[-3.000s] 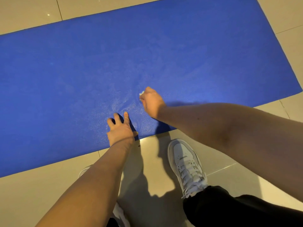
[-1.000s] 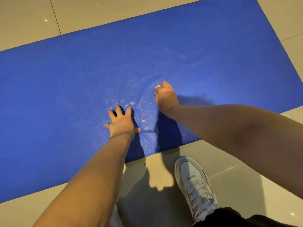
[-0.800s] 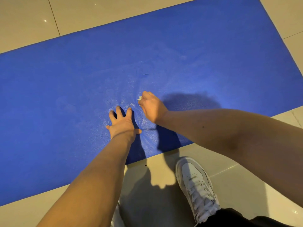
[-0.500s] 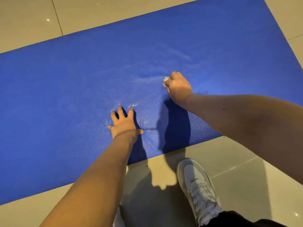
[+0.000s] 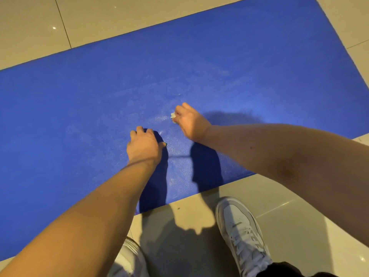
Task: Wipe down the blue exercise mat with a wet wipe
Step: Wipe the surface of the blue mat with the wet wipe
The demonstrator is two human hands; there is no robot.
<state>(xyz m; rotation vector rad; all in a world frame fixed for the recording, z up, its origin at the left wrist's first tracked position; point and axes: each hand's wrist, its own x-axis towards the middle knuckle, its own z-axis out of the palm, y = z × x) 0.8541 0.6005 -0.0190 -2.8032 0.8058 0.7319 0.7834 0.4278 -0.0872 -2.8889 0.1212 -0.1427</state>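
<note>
Two bare arms of mine reach forward and down over the blue exercise mat (image 5: 79,116), which lies flat on the pale floor tiles (image 5: 299,226) and fills most of the view. My left hand (image 5: 143,147) is over the mat near its close edge, fingers folded at the knuckles and thumb poking out to the right. Their tips are hidden under the hand, so I cannot tell whether they press the mat or hold anything. My right hand (image 5: 189,122) is just beyond it and to the right, the forearm coming in from the right side. Its fingers are curled tight round a small crumpled wet wipe (image 5: 173,115); a white scrap shows at the knuckles, seemingly against the mat. A damp sheen marks the mat around both hands. My white shoe (image 5: 239,232) stands on the tiles just off the mat's near edge.
</note>
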